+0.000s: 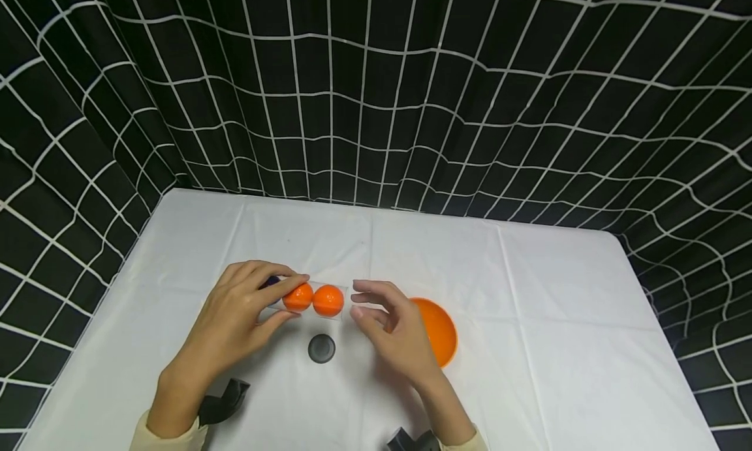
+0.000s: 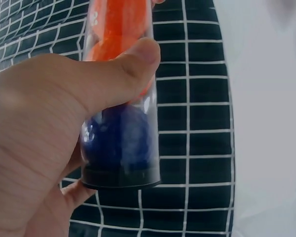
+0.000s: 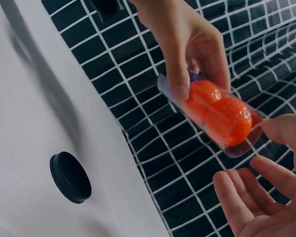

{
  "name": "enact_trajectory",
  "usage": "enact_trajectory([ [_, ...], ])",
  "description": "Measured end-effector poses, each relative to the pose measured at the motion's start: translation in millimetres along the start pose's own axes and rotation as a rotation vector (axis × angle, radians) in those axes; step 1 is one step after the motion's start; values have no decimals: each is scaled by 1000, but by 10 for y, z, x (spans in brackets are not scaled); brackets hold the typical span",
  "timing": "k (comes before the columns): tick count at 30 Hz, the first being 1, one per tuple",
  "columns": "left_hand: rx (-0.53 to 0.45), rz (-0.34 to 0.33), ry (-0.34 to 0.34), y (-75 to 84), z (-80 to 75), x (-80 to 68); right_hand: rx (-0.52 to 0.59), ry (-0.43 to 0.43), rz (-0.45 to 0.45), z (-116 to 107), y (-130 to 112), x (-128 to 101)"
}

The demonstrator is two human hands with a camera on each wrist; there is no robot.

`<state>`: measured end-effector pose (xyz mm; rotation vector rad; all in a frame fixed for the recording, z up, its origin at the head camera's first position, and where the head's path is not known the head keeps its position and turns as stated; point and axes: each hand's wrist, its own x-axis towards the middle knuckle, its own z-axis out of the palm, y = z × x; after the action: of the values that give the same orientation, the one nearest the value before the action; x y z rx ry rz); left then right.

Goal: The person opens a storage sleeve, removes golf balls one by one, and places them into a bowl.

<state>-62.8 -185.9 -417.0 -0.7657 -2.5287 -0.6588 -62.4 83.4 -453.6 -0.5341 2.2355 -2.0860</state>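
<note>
My left hand [image 1: 235, 314] grips a clear plastic tube [image 3: 209, 132] around its middle, holding it above the table. Inside are a dark blue ball [image 2: 120, 136] at the black closed end [image 2: 120, 177] and orange balls [image 1: 328, 301] towards the other end. That other end is uncapped and points to my right hand [image 1: 396, 327]. The right fingers are loosely curved with nothing between them, and the thumb tip is right at the tube's rim in the right wrist view. A round black cap [image 1: 321, 348] lies on the table below the tube.
An orange bowl [image 1: 443, 333] stands on the white-covered table [image 1: 564, 373], just right of my right hand and partly hidden by it. Black curtains [image 1: 376, 98] with a white grid enclose the back and sides. A black device [image 1: 223, 402] is worn at my left wrist.
</note>
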Motion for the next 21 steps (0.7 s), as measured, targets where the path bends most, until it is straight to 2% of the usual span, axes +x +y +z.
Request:
enact_trajectory([
  [8,42,-10,3,29,-7,-9,25,-31,37,10,-31,0],
  [21,58,-23,-9,19,-17,9,41,-75,73,3,-13,3],
])
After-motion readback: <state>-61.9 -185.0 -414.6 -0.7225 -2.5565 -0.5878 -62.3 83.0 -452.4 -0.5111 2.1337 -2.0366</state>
